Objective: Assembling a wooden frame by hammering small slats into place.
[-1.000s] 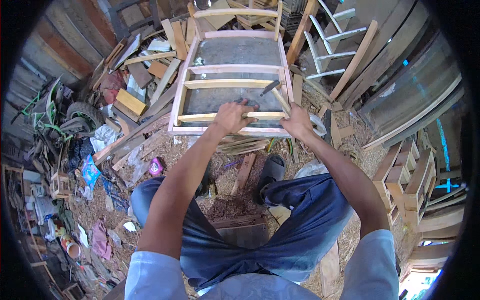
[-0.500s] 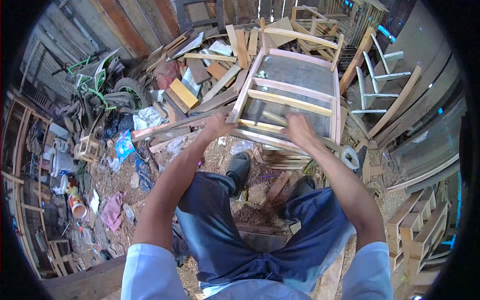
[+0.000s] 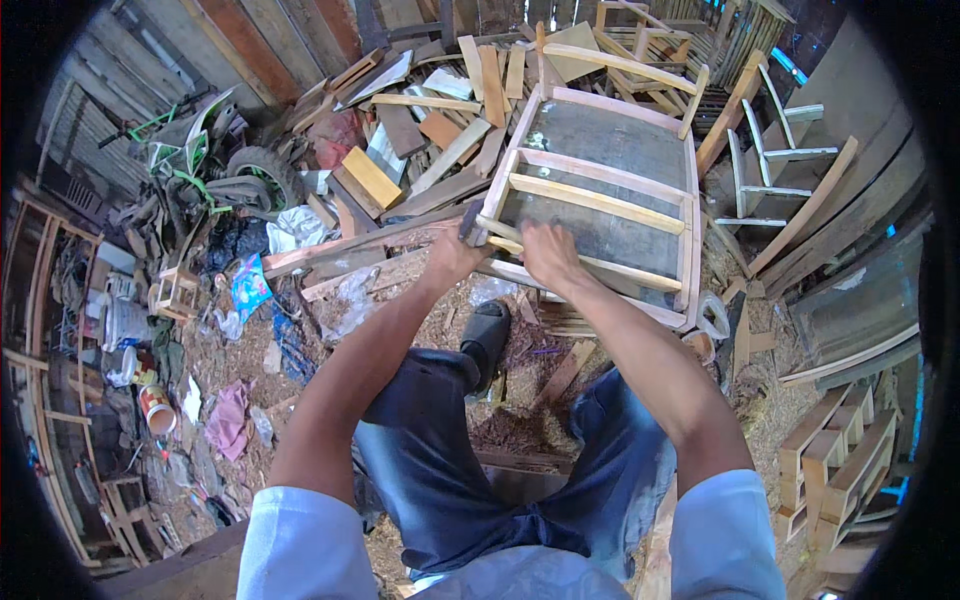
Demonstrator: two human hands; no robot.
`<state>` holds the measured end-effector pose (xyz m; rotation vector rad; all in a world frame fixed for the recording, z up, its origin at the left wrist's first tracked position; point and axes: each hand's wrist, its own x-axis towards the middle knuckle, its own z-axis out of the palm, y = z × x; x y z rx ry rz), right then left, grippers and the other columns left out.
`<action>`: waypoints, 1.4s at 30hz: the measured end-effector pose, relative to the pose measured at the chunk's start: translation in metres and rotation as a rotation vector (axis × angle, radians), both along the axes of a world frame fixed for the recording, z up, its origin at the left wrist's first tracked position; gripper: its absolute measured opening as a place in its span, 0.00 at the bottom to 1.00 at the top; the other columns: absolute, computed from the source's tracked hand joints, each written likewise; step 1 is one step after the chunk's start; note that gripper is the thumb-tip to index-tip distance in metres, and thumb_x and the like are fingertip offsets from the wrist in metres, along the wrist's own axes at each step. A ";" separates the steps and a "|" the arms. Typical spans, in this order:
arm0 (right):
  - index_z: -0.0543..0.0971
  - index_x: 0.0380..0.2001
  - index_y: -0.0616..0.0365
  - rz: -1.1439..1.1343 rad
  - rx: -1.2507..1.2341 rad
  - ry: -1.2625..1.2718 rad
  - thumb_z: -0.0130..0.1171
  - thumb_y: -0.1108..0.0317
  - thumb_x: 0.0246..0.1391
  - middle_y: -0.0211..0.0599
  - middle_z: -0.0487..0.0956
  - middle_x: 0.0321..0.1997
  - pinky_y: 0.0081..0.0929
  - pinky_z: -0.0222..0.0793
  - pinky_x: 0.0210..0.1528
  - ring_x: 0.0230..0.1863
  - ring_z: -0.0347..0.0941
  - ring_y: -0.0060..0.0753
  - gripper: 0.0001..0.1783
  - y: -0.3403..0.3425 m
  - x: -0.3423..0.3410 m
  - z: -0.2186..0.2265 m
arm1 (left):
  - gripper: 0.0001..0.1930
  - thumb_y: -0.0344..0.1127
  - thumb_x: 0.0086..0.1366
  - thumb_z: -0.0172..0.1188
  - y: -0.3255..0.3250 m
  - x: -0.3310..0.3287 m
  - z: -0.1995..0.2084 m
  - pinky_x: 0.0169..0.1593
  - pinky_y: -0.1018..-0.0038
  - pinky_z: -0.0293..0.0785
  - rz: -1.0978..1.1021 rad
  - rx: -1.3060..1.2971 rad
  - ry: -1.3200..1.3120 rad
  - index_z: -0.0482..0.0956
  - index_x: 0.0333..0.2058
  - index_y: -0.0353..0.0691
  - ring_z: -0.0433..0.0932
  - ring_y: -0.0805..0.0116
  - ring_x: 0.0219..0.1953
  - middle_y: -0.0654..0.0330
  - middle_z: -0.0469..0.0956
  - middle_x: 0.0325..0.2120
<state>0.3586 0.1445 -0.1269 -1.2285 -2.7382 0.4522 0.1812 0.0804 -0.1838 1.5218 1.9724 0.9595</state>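
Observation:
A wooden furniture frame [image 3: 598,203] with pale rails and a dark panel inside lies tilted in front of me. My left hand [image 3: 456,258] is closed at its near left corner; its fingertips are partly hidden, and whether a nail is between them I cannot see. My right hand [image 3: 550,252] is wrapped round the light wooden handle of a hammer [image 3: 498,229]. The dark hammer head is at that same corner, right beside my left fingers.
Offcuts and boards [image 3: 420,130] are heaped behind the frame. A green and white motorbike [image 3: 195,160] stands at the far left, near a small wooden stool [image 3: 175,293]. White-edged chair parts [image 3: 765,155] lean at the right. Sawdust and litter cover the floor round my sandal [image 3: 487,340].
My right hand has swung left with the hammer, bringing its head to the corner by my left hand. The frame appears slightly farther right in the view.

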 end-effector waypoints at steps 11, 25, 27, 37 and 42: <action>0.75 0.38 0.60 0.031 -0.228 0.003 0.59 0.53 0.52 0.47 0.79 0.32 0.43 0.70 0.39 0.33 0.76 0.49 0.20 0.026 0.017 0.009 | 0.29 0.45 0.49 0.68 0.005 0.007 0.052 0.47 0.71 0.71 -0.099 -0.324 0.094 0.75 0.47 0.32 0.77 0.63 0.42 0.48 0.79 0.37; 0.73 0.41 0.59 0.170 -0.102 -0.052 0.52 0.58 0.58 0.49 0.76 0.26 0.49 0.69 0.33 0.26 0.74 0.54 0.16 -0.019 0.056 0.049 | 0.31 0.55 0.54 0.63 0.008 -0.012 0.020 0.33 0.71 0.75 0.036 -0.336 -0.548 0.76 0.47 0.35 0.77 0.65 0.36 0.51 0.78 0.36; 0.75 0.39 0.58 0.312 -0.060 0.135 0.52 0.57 0.57 0.48 0.77 0.29 0.48 0.71 0.34 0.28 0.75 0.54 0.16 -0.021 0.058 0.043 | 0.27 0.53 0.52 0.66 0.013 -0.011 0.024 0.30 0.71 0.74 0.057 -0.419 -0.552 0.77 0.41 0.33 0.76 0.67 0.31 0.53 0.77 0.32; 0.79 0.41 0.52 0.300 0.026 0.024 0.54 0.56 0.54 0.44 0.76 0.34 0.44 0.72 0.36 0.34 0.75 0.53 0.16 -0.001 0.065 0.030 | 0.30 0.48 0.49 0.69 0.019 -0.013 0.011 0.31 0.67 0.80 0.112 -0.450 -0.558 0.76 0.46 0.31 0.79 0.60 0.38 0.47 0.77 0.40; 0.80 0.37 0.53 0.234 -0.037 0.053 0.54 0.56 0.54 0.45 0.78 0.36 0.45 0.71 0.39 0.35 0.75 0.55 0.15 0.000 0.063 0.035 | 0.31 0.51 0.48 0.69 0.019 -0.016 0.005 0.29 0.71 0.79 0.103 -0.394 -0.559 0.78 0.43 0.31 0.80 0.61 0.33 0.48 0.78 0.38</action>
